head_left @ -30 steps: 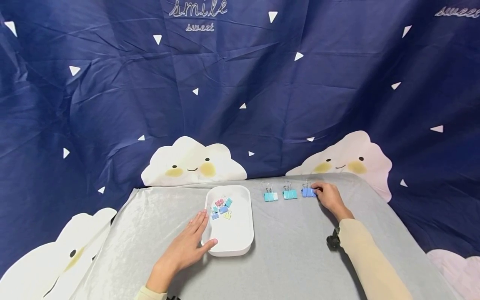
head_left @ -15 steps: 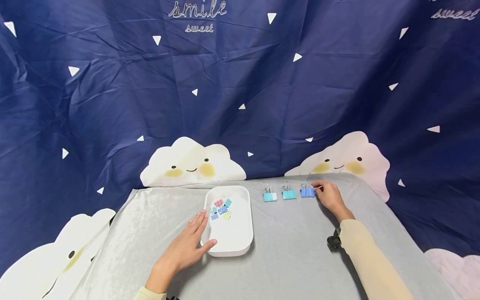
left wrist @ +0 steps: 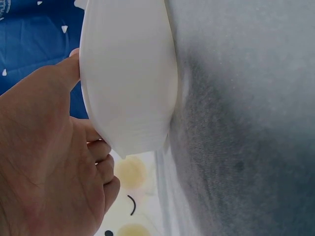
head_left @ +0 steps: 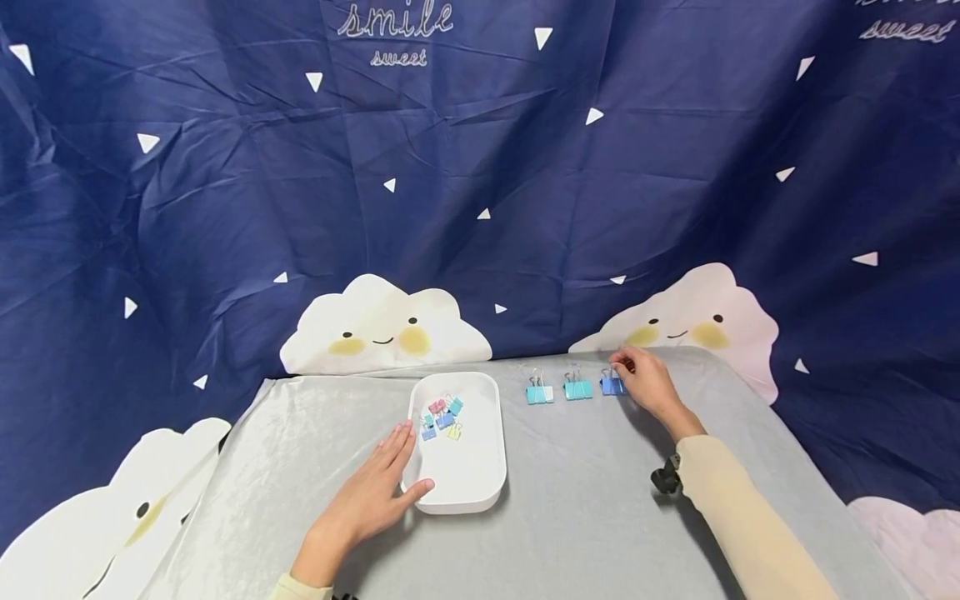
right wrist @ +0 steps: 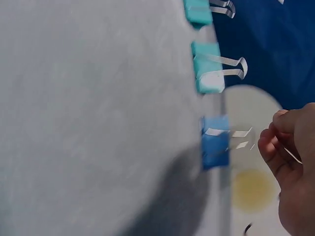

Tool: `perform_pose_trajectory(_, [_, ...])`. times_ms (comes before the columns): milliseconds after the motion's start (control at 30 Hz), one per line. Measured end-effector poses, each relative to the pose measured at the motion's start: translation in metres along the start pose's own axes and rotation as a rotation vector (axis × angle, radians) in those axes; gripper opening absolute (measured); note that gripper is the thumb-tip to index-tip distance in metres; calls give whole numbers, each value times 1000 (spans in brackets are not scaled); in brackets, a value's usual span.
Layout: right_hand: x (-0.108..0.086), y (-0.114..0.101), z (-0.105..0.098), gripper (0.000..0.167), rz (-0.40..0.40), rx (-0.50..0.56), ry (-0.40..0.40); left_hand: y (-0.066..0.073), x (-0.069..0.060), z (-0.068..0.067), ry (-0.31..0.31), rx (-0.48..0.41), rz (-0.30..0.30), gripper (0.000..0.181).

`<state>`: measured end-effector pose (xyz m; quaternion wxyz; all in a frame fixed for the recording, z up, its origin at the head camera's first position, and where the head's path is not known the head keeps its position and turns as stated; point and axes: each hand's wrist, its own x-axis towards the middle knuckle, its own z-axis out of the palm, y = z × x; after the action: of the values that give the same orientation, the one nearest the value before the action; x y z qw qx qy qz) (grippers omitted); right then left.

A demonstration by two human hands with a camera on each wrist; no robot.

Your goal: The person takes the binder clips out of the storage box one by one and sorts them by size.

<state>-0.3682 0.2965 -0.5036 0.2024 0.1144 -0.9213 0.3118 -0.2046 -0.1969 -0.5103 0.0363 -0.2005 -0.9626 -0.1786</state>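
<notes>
Three large binder clips stand in a row at the back of the table: a teal clip with a pale end [head_left: 540,394], a plain teal clip [head_left: 578,389] and a blue clip [head_left: 612,386]. Just beyond the blue clip's wire handles is my right hand [right wrist: 298,157], fingers loosely bent, thumb near the fingertips. A narrow gap separates it from the handles in the right wrist view, and nothing shows in it. My left hand [head_left: 367,496] rests, fingers extended, on the left rim of a white plastic box [head_left: 491,433]. Inside lie several small binder clips [head_left: 446,420], pink, teal, blue and yellow.
Grey cloth covers the table [head_left: 585,500]. A dark blue curtain [head_left: 525,192] with cloud faces and white triangles hangs right behind its back edge. The row of large clips stands close to that edge, right of the box.
My right hand has come off the right end of the blue clip and shifted up and slightly left, over its handles. The left hand and the box have stayed put.
</notes>
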Motion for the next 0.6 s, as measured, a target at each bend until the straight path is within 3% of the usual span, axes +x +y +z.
perform_pose_trajectory(367, [18, -67, 3, 9, -163, 17, -63, -1, 1, 0, -38, 5, -18, 93])
perform_pose_trajectory(600, [24, -113, 9, 5, -295, 50, -107, 0, 1, -1, -14, -1, -9, 91])
